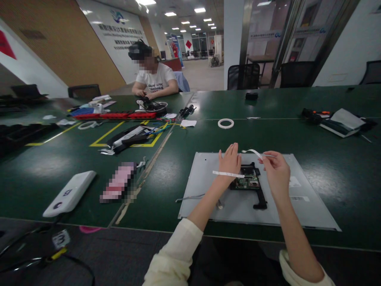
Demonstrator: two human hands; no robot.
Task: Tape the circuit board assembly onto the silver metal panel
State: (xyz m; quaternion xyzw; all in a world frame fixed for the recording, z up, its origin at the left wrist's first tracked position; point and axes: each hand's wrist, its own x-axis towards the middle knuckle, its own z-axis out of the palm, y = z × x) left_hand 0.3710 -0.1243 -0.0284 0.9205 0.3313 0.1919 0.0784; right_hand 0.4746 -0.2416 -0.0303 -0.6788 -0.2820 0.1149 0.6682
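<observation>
A grey metal panel lies flat on the green table in front of me, with a green circuit board and a black bracket on it. My left hand hovers above the board with its fingers straight and held together, and a white strip of tape sticks to its underside. My right hand pinches a second white strip that curls away to the left.
A roll of white tape lies beyond the panel. A white device and a pink object sit at the left. Cables and red strips lie by a seated person across the table. A book rests far right.
</observation>
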